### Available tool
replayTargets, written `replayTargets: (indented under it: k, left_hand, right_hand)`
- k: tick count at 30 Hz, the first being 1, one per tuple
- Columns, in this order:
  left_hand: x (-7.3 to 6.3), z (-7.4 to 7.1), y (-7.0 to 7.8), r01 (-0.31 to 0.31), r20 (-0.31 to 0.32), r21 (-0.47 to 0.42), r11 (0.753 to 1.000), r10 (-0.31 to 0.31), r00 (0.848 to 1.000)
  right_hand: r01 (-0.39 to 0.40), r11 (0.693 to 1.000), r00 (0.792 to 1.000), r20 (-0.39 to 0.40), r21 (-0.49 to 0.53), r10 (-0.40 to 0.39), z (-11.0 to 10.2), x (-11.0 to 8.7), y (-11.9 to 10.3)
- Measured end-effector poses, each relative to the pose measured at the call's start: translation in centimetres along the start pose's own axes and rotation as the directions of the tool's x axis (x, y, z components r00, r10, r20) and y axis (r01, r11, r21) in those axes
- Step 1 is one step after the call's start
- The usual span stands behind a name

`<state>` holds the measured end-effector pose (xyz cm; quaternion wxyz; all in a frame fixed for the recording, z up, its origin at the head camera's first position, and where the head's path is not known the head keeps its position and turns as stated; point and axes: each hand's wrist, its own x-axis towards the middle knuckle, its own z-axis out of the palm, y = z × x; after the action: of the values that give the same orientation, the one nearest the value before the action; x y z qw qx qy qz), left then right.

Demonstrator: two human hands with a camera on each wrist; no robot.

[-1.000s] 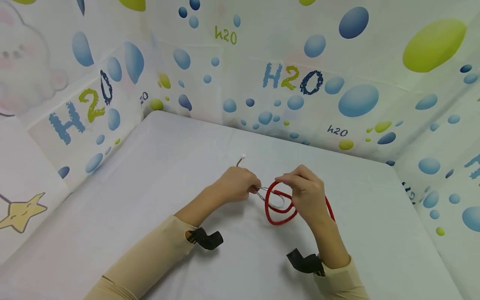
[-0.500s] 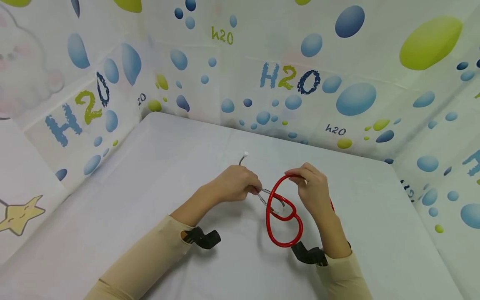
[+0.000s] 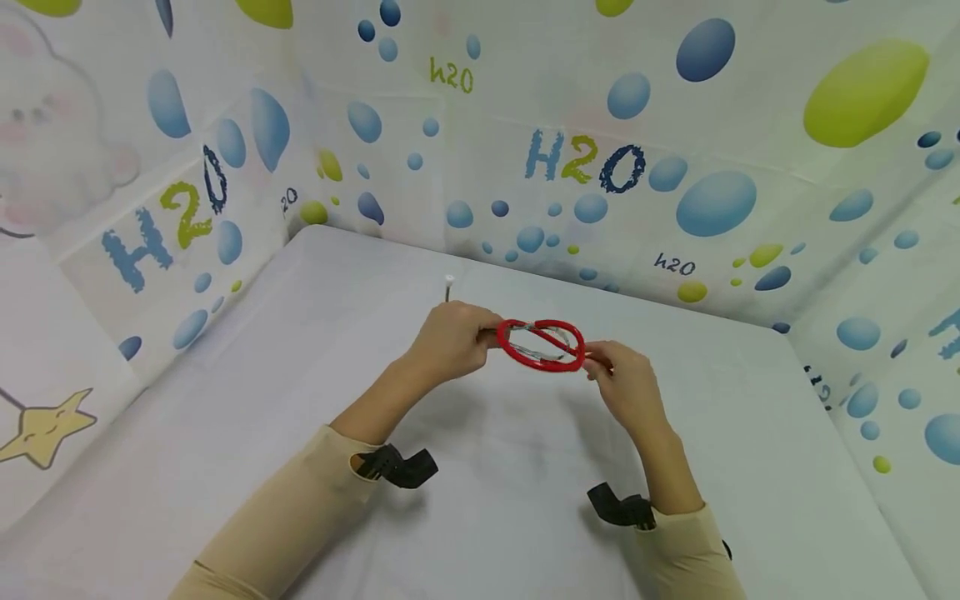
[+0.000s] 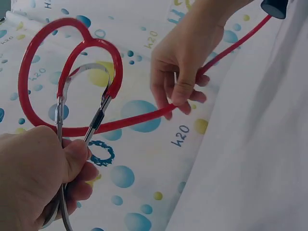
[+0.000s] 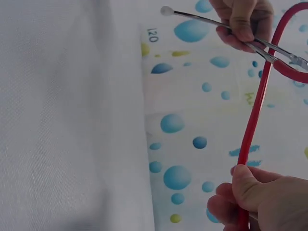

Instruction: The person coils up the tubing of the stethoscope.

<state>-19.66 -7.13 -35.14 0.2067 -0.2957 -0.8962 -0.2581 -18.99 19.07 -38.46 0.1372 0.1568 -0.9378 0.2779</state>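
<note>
A stethoscope with red tubing [image 3: 551, 365] is held in the air above the white table. My left hand [image 3: 453, 337] grips its metal ear tubes [image 4: 59, 118], and one pale ear tip [image 3: 449, 281] sticks up beyond the knuckles. The right hand [image 3: 628, 383] pinches the tubing between thumb and fingers, to the right of the left hand. Between the hands the red tube makes a loop, crossing the metal tubes close to the left fingers in the left wrist view. Whether those fingers touch the red tube I cannot tell. The chest piece is out of sight.
A white-covered table [image 3: 480, 517] lies below both hands. Patterned sheets [image 3: 495, 108] with blue and green drops hang behind it and at its sides. Black mounts [image 3: 405, 468] are fixed at both wrists.
Both hands have risen, and the left has shifted a little to the left. The large hanging red loop has been lifted and now appears flatter, between the hands.
</note>
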Motion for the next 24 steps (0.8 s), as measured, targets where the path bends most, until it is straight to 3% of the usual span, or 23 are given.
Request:
replayTargets:
  k: [2,4,10,14,18,24]
  left_hand:
    - [0.2,-0.5,0.0,0.052,-0.022,0.023,0.998,-0.051,0.998]
    - [0.3,-1.1,0.0,0.103,-0.037,0.042,0.994,-0.101,0.994]
    - [0.5,-2.3,-0.7,0.238,-0.061,0.100,0.966,-0.233,0.971]
    - [0.2,-2.2,-1.6,0.284,-0.063,0.153,0.947,-0.277,0.959]
    - [-0.2,-1.4,-2.3,0.293,-0.065,0.182,0.939,-0.286,0.956]
    - [-0.5,0.3,-3.1,0.250,-0.053,0.267,0.931,-0.245,0.968]
  right_hand:
    - [-0.060,0.998,0.994,0.087,-0.003,0.060,0.0,0.1,-0.1]
    - [-0.114,0.993,0.976,0.184,-0.009,0.114,-0.1,0.3,-0.2]
    - [-0.173,0.985,0.878,0.457,0.021,0.145,-0.9,0.3,-1.2]
    - [-0.165,0.986,0.830,0.543,0.029,0.123,-1.7,-0.4,-2.8]
    - [-0.135,0.991,0.821,0.558,-0.011,0.118,-2.5,-1.2,-4.7]
    - [-0.018,0.993,0.848,0.524,-0.119,0.078,-3.9,-2.3,-7.3]
